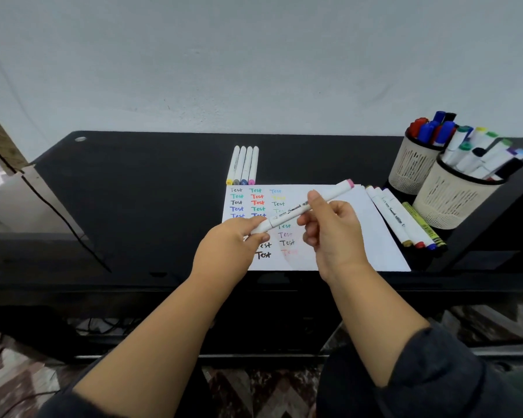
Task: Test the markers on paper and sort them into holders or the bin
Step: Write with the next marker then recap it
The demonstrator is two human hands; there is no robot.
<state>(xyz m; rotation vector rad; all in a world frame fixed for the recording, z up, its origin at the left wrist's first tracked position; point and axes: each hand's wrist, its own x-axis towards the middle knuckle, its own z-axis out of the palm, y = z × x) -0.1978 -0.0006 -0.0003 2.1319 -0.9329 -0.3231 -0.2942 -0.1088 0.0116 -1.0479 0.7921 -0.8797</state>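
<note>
A white marker (329,197) with a pink end cap is held slanted above the paper (372,236). My left hand (230,245) pinches its lower white cap end. My right hand (332,230) grips the barrel in the middle. The paper lies on the black desk and bears several rows of the word "Test" in different colours. Several white markers (243,165) lie side by side just beyond the paper. More markers (402,218) lie to the paper's right.
Two cream mesh holders stand at the right: the far holder (411,167) with red and blue markers, the near holder (453,200) with white markers. The black desk (133,191) meets a grey wall behind. A cable hangs at its left.
</note>
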